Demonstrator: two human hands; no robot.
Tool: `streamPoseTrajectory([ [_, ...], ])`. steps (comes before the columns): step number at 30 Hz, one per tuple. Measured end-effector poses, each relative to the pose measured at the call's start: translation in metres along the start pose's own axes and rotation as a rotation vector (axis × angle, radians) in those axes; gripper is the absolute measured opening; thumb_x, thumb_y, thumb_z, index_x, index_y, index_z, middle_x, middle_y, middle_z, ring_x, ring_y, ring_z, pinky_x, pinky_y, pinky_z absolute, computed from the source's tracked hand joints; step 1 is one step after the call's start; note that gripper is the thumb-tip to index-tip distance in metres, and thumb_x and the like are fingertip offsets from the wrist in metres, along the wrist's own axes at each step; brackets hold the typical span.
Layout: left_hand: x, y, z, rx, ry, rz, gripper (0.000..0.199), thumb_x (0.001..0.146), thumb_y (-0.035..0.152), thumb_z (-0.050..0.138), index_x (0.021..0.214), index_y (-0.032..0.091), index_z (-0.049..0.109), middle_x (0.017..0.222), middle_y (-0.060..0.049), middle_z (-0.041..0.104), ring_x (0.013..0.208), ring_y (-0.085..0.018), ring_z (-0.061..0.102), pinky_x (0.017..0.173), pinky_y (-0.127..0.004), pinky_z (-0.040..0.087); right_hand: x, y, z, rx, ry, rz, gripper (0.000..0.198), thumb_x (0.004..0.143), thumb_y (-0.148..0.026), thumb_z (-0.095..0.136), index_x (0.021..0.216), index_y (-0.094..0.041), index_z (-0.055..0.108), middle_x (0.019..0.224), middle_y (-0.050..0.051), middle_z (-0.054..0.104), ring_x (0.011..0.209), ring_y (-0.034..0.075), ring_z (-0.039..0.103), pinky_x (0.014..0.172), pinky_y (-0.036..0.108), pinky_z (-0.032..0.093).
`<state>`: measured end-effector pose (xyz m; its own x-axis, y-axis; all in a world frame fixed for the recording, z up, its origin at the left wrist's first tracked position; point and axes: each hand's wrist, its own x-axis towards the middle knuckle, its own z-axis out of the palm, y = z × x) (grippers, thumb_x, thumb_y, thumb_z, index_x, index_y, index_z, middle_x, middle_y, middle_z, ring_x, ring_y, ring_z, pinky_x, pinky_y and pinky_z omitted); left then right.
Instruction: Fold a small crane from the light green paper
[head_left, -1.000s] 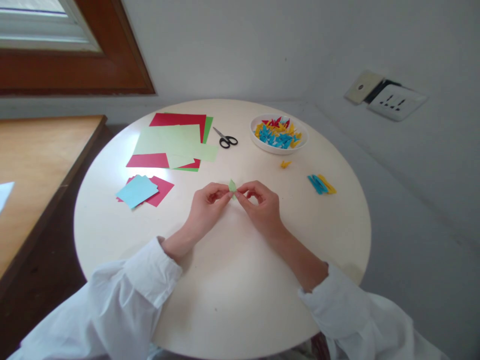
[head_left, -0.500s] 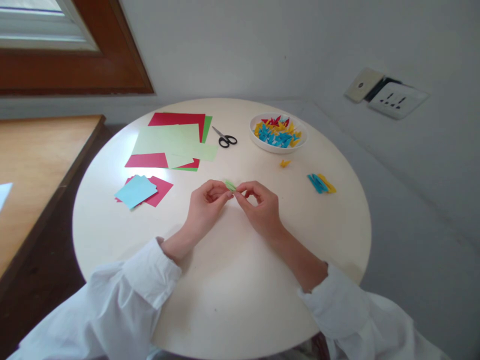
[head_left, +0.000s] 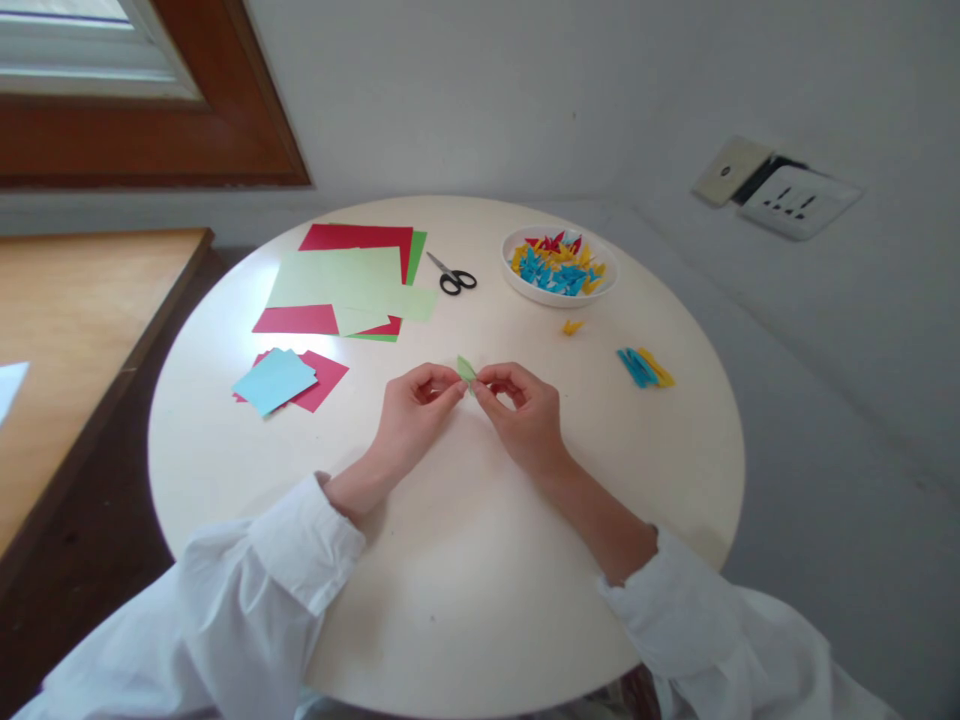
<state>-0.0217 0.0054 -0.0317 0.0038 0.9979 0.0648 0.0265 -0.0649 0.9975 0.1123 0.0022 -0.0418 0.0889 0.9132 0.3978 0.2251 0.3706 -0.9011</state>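
A small folded piece of light green paper [head_left: 466, 369] is pinched between my two hands over the middle of the round white table [head_left: 420, 600]. My left hand [head_left: 421, 405] grips its left side with thumb and forefinger. From the right, my right hand [head_left: 519, 408] pinches it the same way, and the fingertips of both hands nearly meet. The paper's pointed tip sticks up above the fingers; its lower part is mostly hidden by them. Beyond the hands, a single yellow folded paper figure [head_left: 571, 327] lies on the table.
Small blue and red paper squares [head_left: 275, 382] lie left, with larger green and red sheets [head_left: 337, 280] behind them. Black-handled scissors [head_left: 454, 277] rest near a white dish [head_left: 559, 298] of colourful folded figures. Blue and yellow folded strips [head_left: 645, 368] lie right. A wall borders the table.
The green paper has turned a little in my fingers and its tip now stands higher and more upright. Both hands keep their pinch in nearly the same place.
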Motion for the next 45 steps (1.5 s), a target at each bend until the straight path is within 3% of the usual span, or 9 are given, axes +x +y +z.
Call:
streamPoseTrajectory([
  [16, -0.0005, -0.0040, -0.0001, 0.043, -0.034, 0.027, 0.013, 0.071, 0.027, 0.063, 0.069, 0.016, 0.057, 0.066, 0.001, 0.057, 0.061, -0.012, 0.053, 0.059, -0.025, 0.042, -0.0011, -0.0019, 0.0020, 0.028, -0.033, 0.021, 0.003, 0.072, -0.021, 0.061, 0.071, -0.019, 0.061, 0.071, 0.000, 0.064, 0.067, 0.013, 0.060, 0.064, 0.027, 0.052],
  [28, -0.0025, 0.0032, 0.0014, -0.009, -0.026, -0.038, 0.013, 0.067, 0.025, 0.067, 0.064, 0.015, 0.060, 0.064, 0.000, 0.060, 0.063, -0.012, 0.056, 0.060, -0.024, 0.043, -0.0023, -0.0033, 0.0006, -0.118, -0.019, -0.170, 0.007, 0.076, -0.014, 0.057, 0.072, -0.019, 0.060, 0.073, 0.001, 0.063, 0.069, 0.013, 0.059, 0.061, 0.026, 0.050],
  [40, -0.0005, -0.0019, 0.0008, -0.093, -0.030, -0.031, 0.012, 0.067, 0.024, 0.070, 0.066, 0.014, 0.064, 0.065, -0.001, 0.064, 0.064, -0.013, 0.058, 0.064, -0.026, 0.046, -0.0020, -0.0010, -0.0010, -0.164, -0.042, -0.266, 0.010, 0.079, -0.016, 0.056, 0.077, -0.022, 0.064, 0.080, 0.003, 0.066, 0.076, 0.015, 0.061, 0.063, 0.028, 0.053],
  [45, -0.0004, -0.0025, 0.0007, -0.113, -0.026, -0.045, 0.016, 0.065, 0.027, 0.073, 0.068, 0.014, 0.064, 0.067, -0.001, 0.063, 0.064, -0.012, 0.057, 0.062, -0.024, 0.044, -0.0025, 0.0000, -0.0006, -0.214, -0.026, -0.354, 0.014, 0.080, -0.012, 0.054, 0.079, -0.022, 0.065, 0.082, 0.004, 0.067, 0.080, 0.015, 0.063, 0.071, 0.030, 0.053],
])
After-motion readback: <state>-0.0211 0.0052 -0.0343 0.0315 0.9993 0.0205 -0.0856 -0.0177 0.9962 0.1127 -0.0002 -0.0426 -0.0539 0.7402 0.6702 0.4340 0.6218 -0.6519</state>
